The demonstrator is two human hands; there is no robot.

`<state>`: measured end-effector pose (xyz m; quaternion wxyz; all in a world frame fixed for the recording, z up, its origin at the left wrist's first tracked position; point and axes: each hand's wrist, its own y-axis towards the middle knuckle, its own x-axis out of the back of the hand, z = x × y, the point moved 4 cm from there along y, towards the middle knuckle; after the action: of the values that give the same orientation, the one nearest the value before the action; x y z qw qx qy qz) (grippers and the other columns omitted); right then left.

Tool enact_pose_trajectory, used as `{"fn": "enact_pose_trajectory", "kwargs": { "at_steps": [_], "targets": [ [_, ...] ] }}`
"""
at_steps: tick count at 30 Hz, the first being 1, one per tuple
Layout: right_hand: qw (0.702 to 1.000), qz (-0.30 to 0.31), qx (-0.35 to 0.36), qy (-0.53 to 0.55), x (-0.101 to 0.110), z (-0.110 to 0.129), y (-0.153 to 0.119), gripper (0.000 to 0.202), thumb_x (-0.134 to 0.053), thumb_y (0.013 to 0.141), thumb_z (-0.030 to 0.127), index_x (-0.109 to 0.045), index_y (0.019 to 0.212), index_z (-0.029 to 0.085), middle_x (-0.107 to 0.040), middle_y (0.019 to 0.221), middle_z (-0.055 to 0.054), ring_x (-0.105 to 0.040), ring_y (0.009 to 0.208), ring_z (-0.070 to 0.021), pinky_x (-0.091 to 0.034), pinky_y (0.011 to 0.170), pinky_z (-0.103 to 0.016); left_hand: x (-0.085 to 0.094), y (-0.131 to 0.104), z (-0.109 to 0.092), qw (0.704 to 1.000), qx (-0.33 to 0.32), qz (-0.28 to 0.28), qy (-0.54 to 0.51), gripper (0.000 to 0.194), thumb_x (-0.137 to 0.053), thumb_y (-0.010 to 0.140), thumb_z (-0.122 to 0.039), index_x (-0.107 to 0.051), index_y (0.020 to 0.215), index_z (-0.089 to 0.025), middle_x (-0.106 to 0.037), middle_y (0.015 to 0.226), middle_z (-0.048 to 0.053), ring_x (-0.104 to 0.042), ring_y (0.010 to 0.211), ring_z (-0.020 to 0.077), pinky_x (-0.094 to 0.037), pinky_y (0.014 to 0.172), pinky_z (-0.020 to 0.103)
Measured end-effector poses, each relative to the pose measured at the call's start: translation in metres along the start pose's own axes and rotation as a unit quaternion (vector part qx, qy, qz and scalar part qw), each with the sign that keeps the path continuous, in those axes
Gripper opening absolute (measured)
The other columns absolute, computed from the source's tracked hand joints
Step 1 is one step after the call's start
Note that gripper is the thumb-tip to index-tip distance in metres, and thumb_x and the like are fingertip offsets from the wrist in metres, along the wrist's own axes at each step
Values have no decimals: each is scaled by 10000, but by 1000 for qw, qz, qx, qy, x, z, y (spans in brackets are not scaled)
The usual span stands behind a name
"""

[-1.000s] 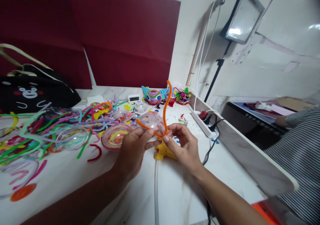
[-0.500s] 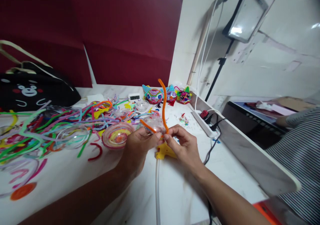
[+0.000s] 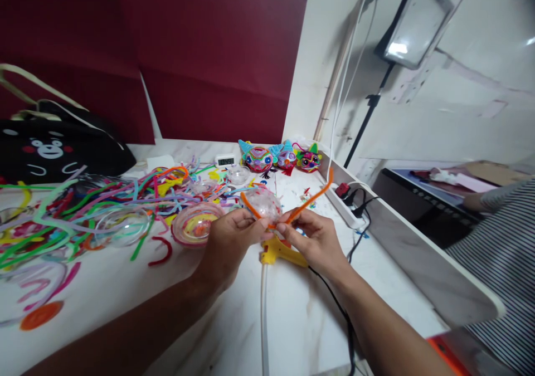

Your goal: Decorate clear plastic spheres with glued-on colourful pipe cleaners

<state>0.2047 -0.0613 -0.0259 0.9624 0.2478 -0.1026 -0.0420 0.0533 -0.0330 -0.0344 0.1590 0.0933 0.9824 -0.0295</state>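
An orange pipe cleaner [image 3: 311, 199] is pinched between the fingertips of my left hand [image 3: 234, 242] and my right hand [image 3: 313, 239]. One of its ends slants up to the right past my right hand; a shorter end points up to the left. Just behind my fingertips is a clear plastic dome [image 3: 263, 202] with reddish marks. A yellow glue gun [image 3: 278, 252] lies on the table below my hands, with a pale glue stick [image 3: 264, 315] running toward me. To the left sits a bowl-like clear piece [image 3: 196, 225] lined with coloured rings.
Tangled pipe cleaners [image 3: 108, 203] cover the left of the table [image 3: 175, 315]. Three decorated masks [image 3: 259, 159] stand behind a small clock [image 3: 225, 161]. On the right are a power strip [image 3: 349, 206], a low partition [image 3: 401, 242] and a person in a striped top [image 3: 501, 259].
The long end of the orange pipe cleaner has swung from nearly upright to slanting right. My right hand has shifted slightly right, showing more of the glue gun.
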Motion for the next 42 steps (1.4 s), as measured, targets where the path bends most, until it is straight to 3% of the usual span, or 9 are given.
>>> {"fn": "enact_pose_trajectory", "kwargs": {
  "at_steps": [4,15,24,33,38,42],
  "targets": [
    [997,-8,-66,23,0,-5,-1,94,-707,751,254,-694,772,163,-586,581,24,-527,530,-115,-399,534,-243,2,2,-1,1000,-7,-18,7,198,-826,640,-264,-694,707,-131,-743,688,14,-704,675,142,-599,705,254],
    [974,-34,-207,79,-2,-13,1,246,-694,672,343,-605,529,163,-474,420,57,-366,401,-65,-257,426,-216,5,1,6,997,-60,3,45,163,-812,680,-276,-718,745,-159,-738,693,-7,-700,669,147,-581,686,238],
    [933,-1,-297,203,-9,-22,-3,141,-678,614,230,-620,526,137,-485,421,51,-328,353,-38,-203,362,-181,3,-3,1,994,-74,-5,82,145,-806,690,-268,-707,710,-164,-733,670,-2,-678,649,146,-545,635,220],
    [880,-43,-302,364,-24,-20,-5,199,-766,593,262,-621,600,127,-529,508,34,-346,415,-32,-230,367,-156,3,2,9,997,-15,-18,-73,257,-844,640,-266,-672,761,-117,-744,766,28,-699,762,147,-585,812,293],
    [870,-67,-287,394,-31,-22,-7,216,-787,619,292,-638,621,136,-545,517,32,-363,430,-38,-281,387,-158,1,4,9,990,9,-11,-139,275,-869,596,-243,-670,741,-120,-727,755,18,-693,761,141,-597,811,294],
    [873,-48,-293,387,-32,-23,-8,266,-805,648,339,-654,627,122,-545,499,23,-390,409,-43,-283,390,-170,3,6,7,990,3,-10,-142,285,-872,596,-250,-673,756,-123,-727,757,22,-697,767,147,-599,808,298]
  ]
}}
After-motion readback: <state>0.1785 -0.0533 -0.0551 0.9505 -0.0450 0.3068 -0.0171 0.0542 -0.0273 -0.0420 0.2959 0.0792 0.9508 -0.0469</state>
